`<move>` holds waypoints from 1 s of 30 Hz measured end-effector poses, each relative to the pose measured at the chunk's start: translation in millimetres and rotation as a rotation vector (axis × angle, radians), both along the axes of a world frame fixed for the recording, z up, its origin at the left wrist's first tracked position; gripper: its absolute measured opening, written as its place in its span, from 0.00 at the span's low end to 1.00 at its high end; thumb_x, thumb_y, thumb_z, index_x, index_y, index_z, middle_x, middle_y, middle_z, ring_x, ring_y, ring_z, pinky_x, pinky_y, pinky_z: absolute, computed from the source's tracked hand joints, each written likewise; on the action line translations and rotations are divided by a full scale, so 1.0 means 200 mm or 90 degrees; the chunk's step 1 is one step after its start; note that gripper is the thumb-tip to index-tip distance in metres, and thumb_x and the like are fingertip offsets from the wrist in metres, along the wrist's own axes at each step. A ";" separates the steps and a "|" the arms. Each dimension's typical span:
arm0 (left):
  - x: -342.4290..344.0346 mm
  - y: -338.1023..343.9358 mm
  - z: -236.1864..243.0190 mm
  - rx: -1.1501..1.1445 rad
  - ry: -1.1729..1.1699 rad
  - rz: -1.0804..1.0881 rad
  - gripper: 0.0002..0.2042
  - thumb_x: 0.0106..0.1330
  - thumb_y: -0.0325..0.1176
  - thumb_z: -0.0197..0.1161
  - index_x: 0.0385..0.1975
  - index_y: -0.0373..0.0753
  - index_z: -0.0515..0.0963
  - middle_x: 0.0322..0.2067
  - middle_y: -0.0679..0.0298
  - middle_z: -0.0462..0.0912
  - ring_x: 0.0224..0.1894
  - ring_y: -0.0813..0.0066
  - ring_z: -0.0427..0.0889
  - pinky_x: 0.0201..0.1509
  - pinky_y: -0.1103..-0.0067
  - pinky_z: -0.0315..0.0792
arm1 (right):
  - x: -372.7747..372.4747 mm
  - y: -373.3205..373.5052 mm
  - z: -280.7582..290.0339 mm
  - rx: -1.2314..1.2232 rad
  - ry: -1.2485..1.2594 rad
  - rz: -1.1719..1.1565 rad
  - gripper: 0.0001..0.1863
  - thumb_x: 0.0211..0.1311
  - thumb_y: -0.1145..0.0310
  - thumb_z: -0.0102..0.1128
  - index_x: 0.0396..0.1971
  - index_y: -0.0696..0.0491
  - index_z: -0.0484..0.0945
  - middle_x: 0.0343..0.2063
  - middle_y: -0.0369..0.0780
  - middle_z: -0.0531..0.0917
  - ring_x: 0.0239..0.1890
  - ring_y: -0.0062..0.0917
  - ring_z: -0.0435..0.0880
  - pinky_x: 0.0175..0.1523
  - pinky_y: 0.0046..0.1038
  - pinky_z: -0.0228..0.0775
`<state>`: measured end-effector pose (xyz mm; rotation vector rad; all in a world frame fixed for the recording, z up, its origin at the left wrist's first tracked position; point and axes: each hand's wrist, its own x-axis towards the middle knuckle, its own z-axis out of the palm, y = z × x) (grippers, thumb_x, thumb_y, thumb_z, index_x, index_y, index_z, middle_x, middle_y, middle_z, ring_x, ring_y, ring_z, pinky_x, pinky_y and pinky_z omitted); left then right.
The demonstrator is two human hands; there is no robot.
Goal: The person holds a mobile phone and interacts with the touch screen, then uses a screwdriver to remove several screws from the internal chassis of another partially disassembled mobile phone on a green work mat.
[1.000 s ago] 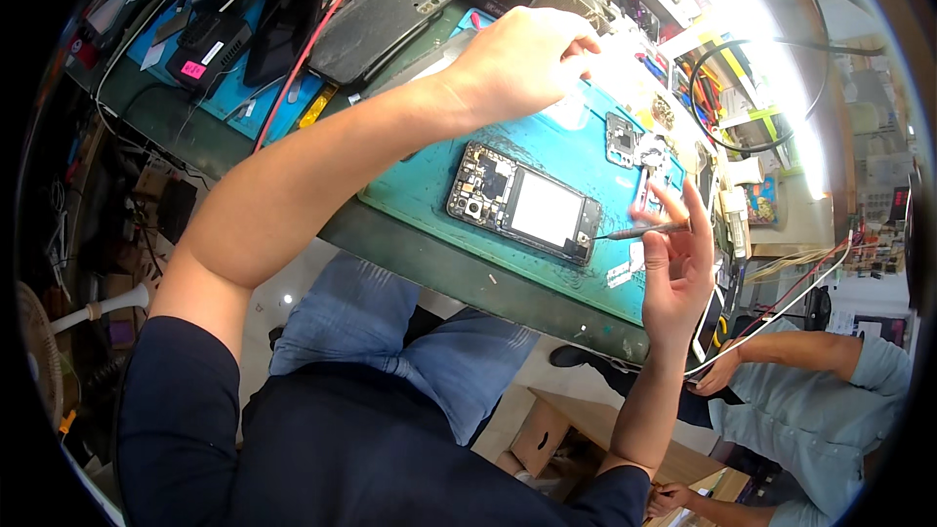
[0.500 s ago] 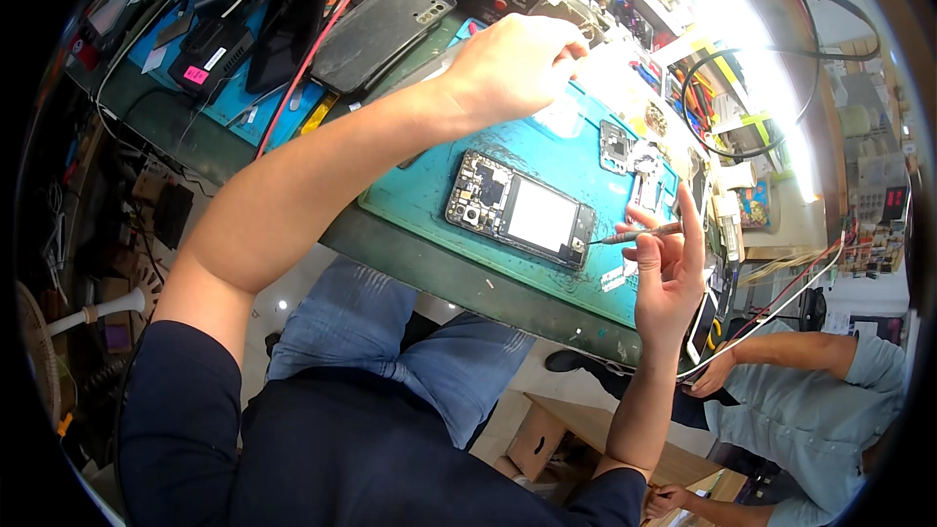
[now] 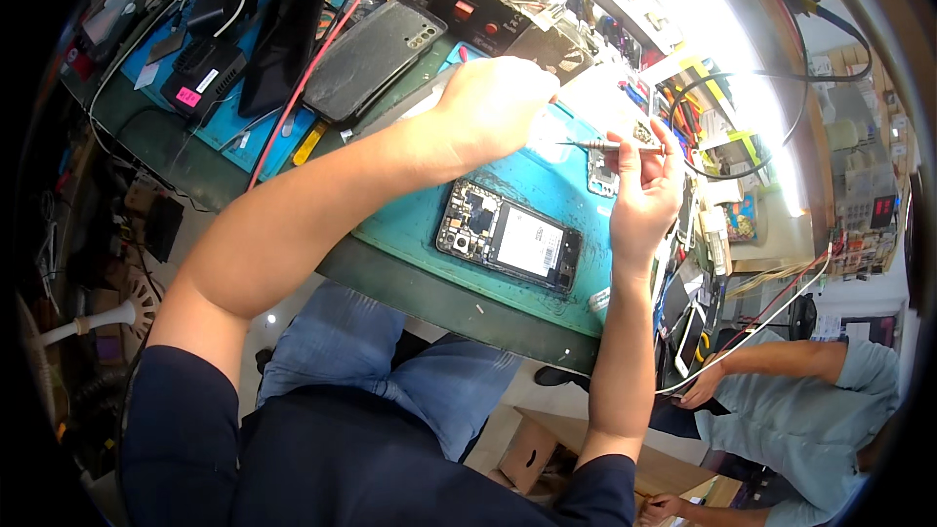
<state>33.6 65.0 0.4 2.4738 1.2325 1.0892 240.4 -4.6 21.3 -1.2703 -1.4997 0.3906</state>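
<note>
An opened smartphone (image 3: 474, 240) with bare circuit board and battery lies face down on the blue repair mat (image 3: 410, 218), nearest me. My right hand (image 3: 646, 207) is raised beyond its right end. Between the fingertips of that hand lies a slim precision screwdriver (image 3: 607, 144), roughly level, its thin tip pointing left toward my other hand. Over the far part of the mat is my left hand (image 3: 498, 109), back upward and fingers curled together; anything inside them is hidden. A small dark phone part (image 3: 602, 174) rests on the mat, partly behind my right hand.
A dark phone back cover (image 3: 376, 59) lies at the far left, beside a red cable (image 3: 317, 59). Behind stands a black bench device (image 3: 459, 10). Tools and a black cable loop (image 3: 742, 176) crowd the right. At the lower right is another person (image 3: 810, 390).
My right hand has lifted the screwdriver from the phone's right end and carried it away from me, near my left hand. My left hand has moved slightly left and nearer.
</note>
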 end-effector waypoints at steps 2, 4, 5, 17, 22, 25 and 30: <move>0.00 0.00 -0.01 0.014 0.009 0.004 0.06 0.67 0.34 0.63 0.38 0.41 0.83 0.36 0.60 0.87 0.44 0.60 0.86 0.49 0.66 0.79 | 0.00 0.01 -0.02 -0.019 0.014 0.004 0.20 0.75 0.74 0.58 0.63 0.60 0.69 0.42 0.46 0.90 0.41 0.20 0.87 0.50 0.23 0.79; 0.00 0.00 -0.03 0.035 0.012 0.004 0.06 0.67 0.34 0.63 0.37 0.41 0.83 0.36 0.61 0.87 0.44 0.60 0.86 0.49 0.66 0.79 | 0.00 0.01 -0.03 -0.043 0.032 0.015 0.19 0.75 0.75 0.58 0.62 0.60 0.69 0.41 0.45 0.90 0.42 0.20 0.87 0.50 0.23 0.79; 0.00 0.00 -0.03 0.024 0.010 0.000 0.06 0.67 0.34 0.63 0.37 0.41 0.83 0.37 0.61 0.87 0.44 0.60 0.86 0.49 0.66 0.79 | 0.00 0.02 -0.04 -0.044 0.043 0.026 0.19 0.75 0.75 0.58 0.62 0.60 0.69 0.41 0.45 0.90 0.41 0.20 0.87 0.49 0.23 0.79; 0.01 -0.03 -0.03 -0.013 -0.011 -0.084 0.06 0.64 0.34 0.67 0.37 0.43 0.85 0.37 0.61 0.84 0.46 0.60 0.84 0.50 0.65 0.77 | -0.01 0.01 -0.02 -0.022 0.032 0.015 0.18 0.75 0.74 0.58 0.61 0.61 0.70 0.41 0.44 0.90 0.41 0.21 0.88 0.50 0.23 0.79; 0.02 -0.02 -0.04 -0.028 0.026 -0.105 0.05 0.63 0.34 0.68 0.34 0.42 0.86 0.35 0.61 0.84 0.44 0.58 0.84 0.49 0.65 0.77 | -0.03 0.00 0.00 -0.017 0.025 0.018 0.20 0.76 0.73 0.59 0.62 0.60 0.68 0.42 0.46 0.90 0.39 0.20 0.87 0.49 0.22 0.80; 0.03 -0.01 -0.07 0.004 -0.003 -0.078 0.05 0.62 0.34 0.68 0.32 0.42 0.86 0.35 0.60 0.85 0.44 0.58 0.84 0.49 0.65 0.77 | -0.03 -0.01 0.00 -0.006 0.023 0.003 0.20 0.76 0.73 0.58 0.63 0.60 0.68 0.42 0.46 0.90 0.39 0.20 0.87 0.49 0.22 0.79; 0.03 -0.01 -0.05 -0.030 -0.052 -0.106 0.05 0.62 0.34 0.69 0.31 0.41 0.83 0.33 0.59 0.83 0.42 0.57 0.82 0.47 0.65 0.76 | 0.03 -0.09 0.09 0.061 -0.075 -0.074 0.22 0.75 0.78 0.54 0.66 0.59 0.66 0.39 0.44 0.88 0.39 0.20 0.86 0.50 0.23 0.78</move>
